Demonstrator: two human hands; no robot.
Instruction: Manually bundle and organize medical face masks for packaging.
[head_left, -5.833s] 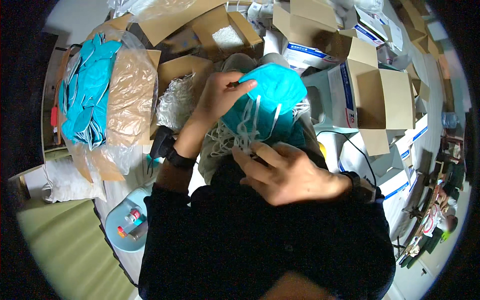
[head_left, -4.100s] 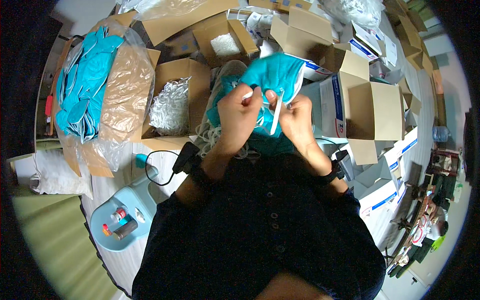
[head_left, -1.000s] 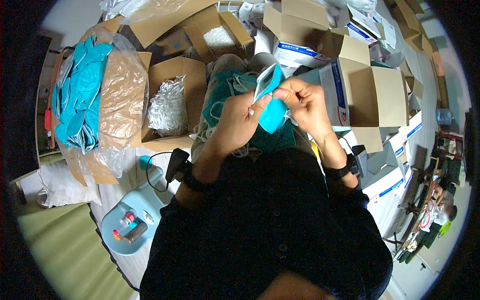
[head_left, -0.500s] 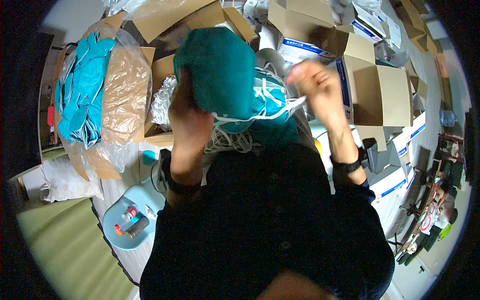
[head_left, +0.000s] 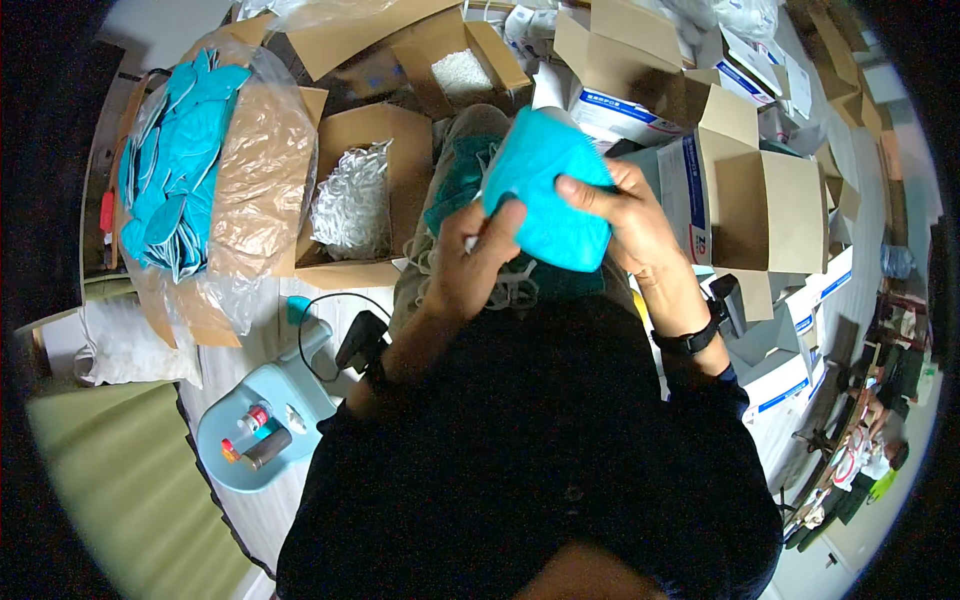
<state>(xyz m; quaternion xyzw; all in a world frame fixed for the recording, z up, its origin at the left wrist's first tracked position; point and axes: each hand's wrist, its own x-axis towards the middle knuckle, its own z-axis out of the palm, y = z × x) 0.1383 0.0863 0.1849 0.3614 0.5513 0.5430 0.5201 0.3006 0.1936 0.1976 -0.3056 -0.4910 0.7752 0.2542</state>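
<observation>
At the left of the frame, a film-lined carton (head_left: 265,150) holds a heap of teal pieces (head_left: 185,155); its crumpled clear film spills past the lower edge. Below it, a strip of pale floor (head_left: 270,330) runs down to a pale blue plastic tub (head_left: 305,395) containing a bottle (head_left: 252,418) and a dark cylinder (head_left: 268,450). Just right of the lined carton, an open brown box (head_left: 405,160) is filled with white straps (head_left: 352,205).

At upper centre, above the person's lap, the left hand (head_left: 472,255) pinches the lower left edge of a teal mask (head_left: 550,185), thumb on top. The right hand (head_left: 645,225) is clamped on its right edge, thumb flat on the face and fingers behind. Other masks (head_left: 465,175) lie on the thighs underneath. Open cartons (head_left: 795,215) crowd close to the right hand, flaps spread.

As for print, the bottle wears a red label, too small to read; the white cartons at right carry blue bands with pale lettering, and one has a red mark.
</observation>
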